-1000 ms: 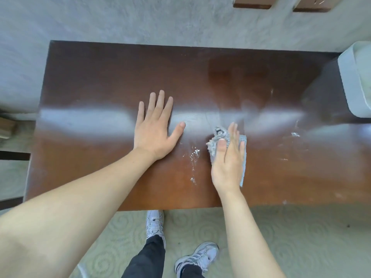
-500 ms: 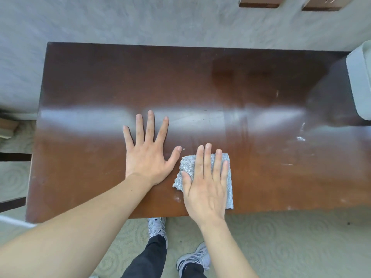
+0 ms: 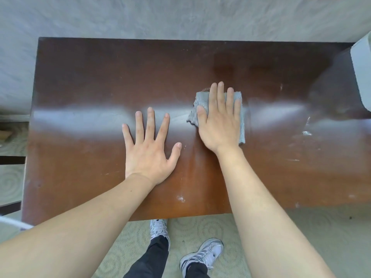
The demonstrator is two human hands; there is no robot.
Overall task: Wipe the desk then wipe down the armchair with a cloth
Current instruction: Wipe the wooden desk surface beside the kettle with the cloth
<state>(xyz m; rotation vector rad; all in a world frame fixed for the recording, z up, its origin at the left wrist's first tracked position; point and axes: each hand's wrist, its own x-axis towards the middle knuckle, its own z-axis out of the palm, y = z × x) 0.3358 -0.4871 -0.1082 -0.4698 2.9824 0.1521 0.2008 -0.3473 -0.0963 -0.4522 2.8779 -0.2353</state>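
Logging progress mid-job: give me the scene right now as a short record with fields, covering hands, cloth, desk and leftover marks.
left hand: flat on the desk, fingers spread, holding nothing
right hand: palm down, pressing the cloth
cloth: grey, flattened under the right hand, edges showing around it
desk: dark brown wood, glossy, a band of glare across the middle
white marks: to the right of the cloth; a smaller speck near the front edge
armchair: not identifiable in this view
stage: desk wiping, marks remaining
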